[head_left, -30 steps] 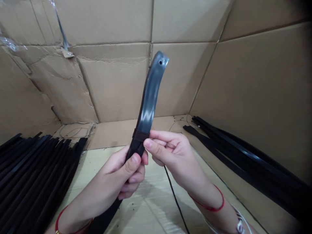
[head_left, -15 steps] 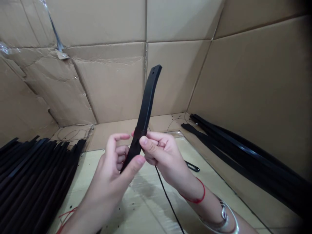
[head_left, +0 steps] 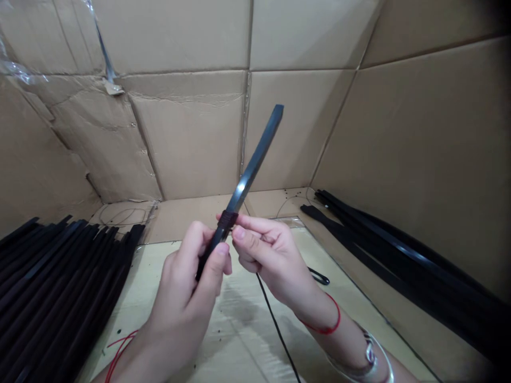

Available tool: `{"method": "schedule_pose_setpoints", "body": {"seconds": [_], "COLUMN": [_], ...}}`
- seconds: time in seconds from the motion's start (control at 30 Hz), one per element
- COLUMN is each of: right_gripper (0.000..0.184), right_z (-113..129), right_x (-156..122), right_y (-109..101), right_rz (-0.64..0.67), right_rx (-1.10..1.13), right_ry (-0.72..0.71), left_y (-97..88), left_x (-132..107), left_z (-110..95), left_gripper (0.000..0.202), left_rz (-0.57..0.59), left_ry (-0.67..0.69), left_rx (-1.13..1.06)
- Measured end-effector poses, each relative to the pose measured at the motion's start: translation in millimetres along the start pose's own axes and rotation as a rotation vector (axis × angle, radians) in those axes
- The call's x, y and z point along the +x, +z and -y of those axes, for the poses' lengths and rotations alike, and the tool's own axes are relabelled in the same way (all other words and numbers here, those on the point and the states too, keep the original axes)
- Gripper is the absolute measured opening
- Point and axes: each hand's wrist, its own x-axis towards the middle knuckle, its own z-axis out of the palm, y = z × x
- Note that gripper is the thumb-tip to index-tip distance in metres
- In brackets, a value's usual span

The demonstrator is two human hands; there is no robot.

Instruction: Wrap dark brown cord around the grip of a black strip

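Note:
I hold a long black flat strip [head_left: 255, 154] upright over the table, its top end tilted to the right and seen nearly edge-on. A dark reddish thread band [head_left: 227, 218] is wound round it just above my fingers. My left hand [head_left: 191, 292] pinches the strip below the band with thumb and fingers. My right hand [head_left: 267, 255] is closed at the band, thumb and forefinger pressed against it. A thin black cord [head_left: 275, 324] trails down from my right hand across the table.
A thick pile of black strips [head_left: 56, 287] lies at the left. Several more black strips [head_left: 399, 255] lie along the right cardboard wall. Cardboard panels [head_left: 191, 138] enclose the pale table [head_left: 239, 340]. A small black loop [head_left: 319, 276] lies behind my right wrist.
The strip has turned about its length, from its broad glossy face to nearly edge-on, and its top leans more to the right. My left fingers regripped it below the band.

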Motion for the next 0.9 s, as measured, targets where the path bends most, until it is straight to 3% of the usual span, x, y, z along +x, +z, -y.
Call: {"method": "schedule_pose_setpoints", "body": {"seconds": [0.13,0.23,0.37,0.43,0.5,0.57,0.63,0.7,0.77,0.9], "right_gripper": [0.031,0.033,0.036,0.038,0.032,0.021,0.017,0.015,0.012,0.013], "right_z": [-1.1,-1.4,-1.4,-0.9,0.1,1.2,2.0,3.1,5.1,10.6], "right_x": [-2.3,-4.1,-5.6,-5.5,-4.8,-3.5,-2.0,-0.9,-0.5,-1.4], "right_y": [2.5,1.3,-1.6,-1.4,0.3,3.2,6.5,8.8,9.1,4.0], "right_rz": [-0.051,-0.017,0.079,0.073,0.008,-0.080,-0.149,-0.177,-0.163,-0.084], "right_rx": [-0.097,-0.108,0.018,0.065,0.075,0.060,0.061,0.065,0.045,-0.060], "right_ry": [-0.058,-0.095,-0.057,-0.019,-0.022,-0.034,-0.023,-0.010,0.005,-0.003], "left_y": [2.6,0.5,-5.6,-6.7,-5.4,-1.9,2.4,5.5,5.7,-2.5], "left_x": [0.0,2.9,11.0,14.4,15.2,13.2,10.0,7.8,7.8,11.1], "left_z": [-6.6,-6.2,8.7,15.3,16.6,13.3,8.5,4.6,1.7,-3.8], "left_gripper": [0.024,0.022,0.027,0.036,0.044,0.048,0.042,0.033,0.028,0.031], "left_rz": [0.130,0.245,0.648,0.798,0.736,0.487,0.221,0.071,0.096,0.310], "left_ry": [-0.143,-0.200,-0.389,-0.438,-0.450,-0.365,-0.197,-0.083,-0.096,-0.254], "left_rx": [-0.513,-0.800,-1.123,-1.128,-0.955,-0.646,-0.298,-0.033,0.029,-0.313]}}
